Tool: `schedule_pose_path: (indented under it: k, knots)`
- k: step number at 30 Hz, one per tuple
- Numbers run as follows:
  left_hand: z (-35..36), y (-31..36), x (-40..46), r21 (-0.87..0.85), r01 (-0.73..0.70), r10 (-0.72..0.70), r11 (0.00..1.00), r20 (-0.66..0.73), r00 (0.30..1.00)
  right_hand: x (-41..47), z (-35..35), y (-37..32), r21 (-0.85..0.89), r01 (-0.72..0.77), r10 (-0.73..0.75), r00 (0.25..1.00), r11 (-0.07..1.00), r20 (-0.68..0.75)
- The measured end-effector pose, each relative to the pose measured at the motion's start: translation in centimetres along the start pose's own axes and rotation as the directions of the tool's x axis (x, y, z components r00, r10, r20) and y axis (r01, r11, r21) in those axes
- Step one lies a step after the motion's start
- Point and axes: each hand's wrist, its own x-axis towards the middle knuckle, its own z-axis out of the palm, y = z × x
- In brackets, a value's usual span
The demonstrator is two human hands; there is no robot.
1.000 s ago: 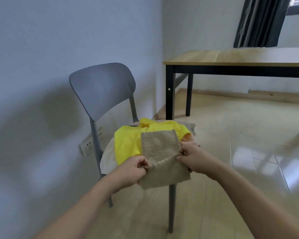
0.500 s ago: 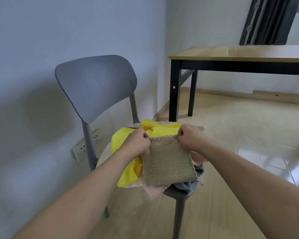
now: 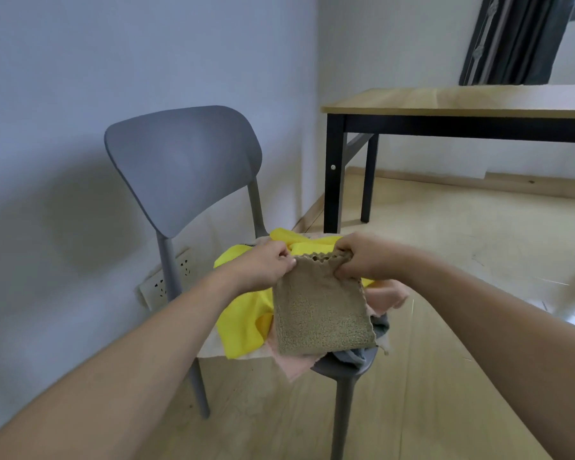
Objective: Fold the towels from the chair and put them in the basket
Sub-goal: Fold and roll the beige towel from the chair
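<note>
Holding the folded tan towel (image 3: 322,313) above the chair (image 3: 183,161), your left hand (image 3: 263,267) and right hand (image 3: 362,257) each pinch a top corner.

Yellow towel (image 3: 243,323), pink towel (image 3: 384,295) and grey towel (image 3: 354,355) crowd the seat beneath; a wooden table (image 3: 462,101) stands behind, right.

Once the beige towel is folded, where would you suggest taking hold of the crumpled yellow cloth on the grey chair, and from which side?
Probably the raised bunch of the crumpled yellow cloth at the back of the grey chair's seat, reached from above. That fold stands up free, while its lower part lies flat and is partly covered by the beige terry towel held by the left hand and right hand.
</note>
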Motion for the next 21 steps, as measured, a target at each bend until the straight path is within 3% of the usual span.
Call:
schedule_pose_path:
  k: [3, 5, 8, 10, 12, 14, 16, 18, 21]
  knots:
    - [-3.5, 1.3, -0.3, -0.086, -0.109, 0.097, 0.99, -0.131, 0.987, -0.8, -3.5, -0.8, 0.037, 0.101, -0.088, 0.961, 0.994, -0.261]
    - [-5.8, 2.4, -0.9, -0.109, -0.243, 0.207, 0.964, -0.269, 0.941, -1.6, -5.6, -1.3, 0.022, 0.209, -0.173, 0.861, 0.978, -0.478]
    - [-7.3, 3.7, -2.9, 0.117, -0.419, 0.426, 0.9, -0.436, 0.793, -3.1, -6.4, -1.6, -0.144, 0.359, -0.361, 0.666, 0.922, -0.653]
    - [-6.1, 3.0, -4.0, 0.275, -0.445, 0.523, 0.852, -0.413, 0.746, -3.8, -5.0, -0.9, -0.272, 0.382, -0.462, 0.609, 0.883, -0.645]
    - [-3.3, 1.4, -5.0, 0.375, -0.4, 0.51, 0.836, -0.267, 0.817, -4.5, -2.1, 0.6, -0.311, 0.372, -0.485, 0.668, 0.874, -0.564]
    - [0.3, -0.2, -6.1, 0.449, -0.349, 0.416, 0.823, -0.056, 0.907, -5.2, 1.5, 2.3, -0.323, 0.328, -0.445, 0.792, 0.888, -0.419]
    - [3.2, -1.1, -7.6, 0.484, -0.359, 0.359, 0.798, 0.095, 0.928, -6.2, 4.7, 3.4, -0.358, 0.298, -0.4, 0.88, 0.885, -0.256]
    - [4.5, -1.4, -8.5, 0.461, -0.396, 0.38, 0.794, 0.133, 0.915, -7.0, 6.4, 4.0, -0.358, 0.315, -0.396, 0.901, 0.879, -0.179]
    - [4.5, -1.5, -8.1, 0.405, -0.372, 0.372, 0.835, 0.082, 0.925, -7.4, 6.4, 4.2, -0.223, 0.283, -0.325, 0.927, 0.933, -0.185]
